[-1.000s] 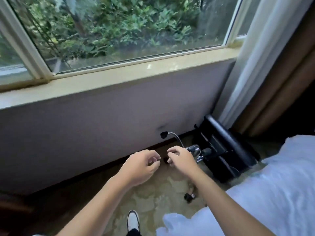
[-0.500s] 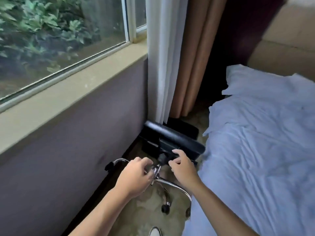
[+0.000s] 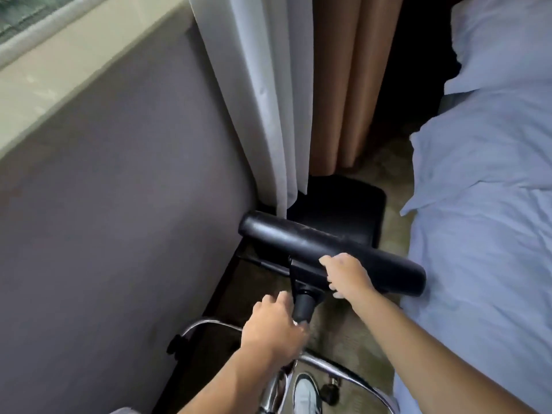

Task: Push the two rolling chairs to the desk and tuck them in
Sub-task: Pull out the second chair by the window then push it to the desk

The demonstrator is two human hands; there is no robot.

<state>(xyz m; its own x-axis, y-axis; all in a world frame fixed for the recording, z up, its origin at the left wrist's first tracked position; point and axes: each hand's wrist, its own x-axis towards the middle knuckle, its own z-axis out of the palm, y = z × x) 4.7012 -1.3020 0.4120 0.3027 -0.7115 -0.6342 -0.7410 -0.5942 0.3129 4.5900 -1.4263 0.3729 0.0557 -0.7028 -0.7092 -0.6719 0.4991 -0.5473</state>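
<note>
A black rolling chair [image 3: 328,249] lies tipped on its side on the carpet, wedged between the wall and the bed. Its padded seat edge faces me, and its backrest [image 3: 340,204] points toward the curtains. The black column [image 3: 304,307] runs down to a chrome star base [image 3: 343,370] with casters [image 3: 331,392]. My left hand [image 3: 274,333] is wrapped around the column where it meets the base. My right hand [image 3: 346,274] grips the mechanism under the seat. No desk and no second chair are in view.
A grey wall [image 3: 119,234] under a window sill runs along the left. White and tan curtains [image 3: 268,100] hang behind the chair. A bed with rumpled white sheets [image 3: 484,234] fills the right. My shoe [image 3: 304,392] stands on the narrow carpet strip.
The view has swung right and closer to the chair. My left hand has closed around the column and my right hand has taken hold under the seat.
</note>
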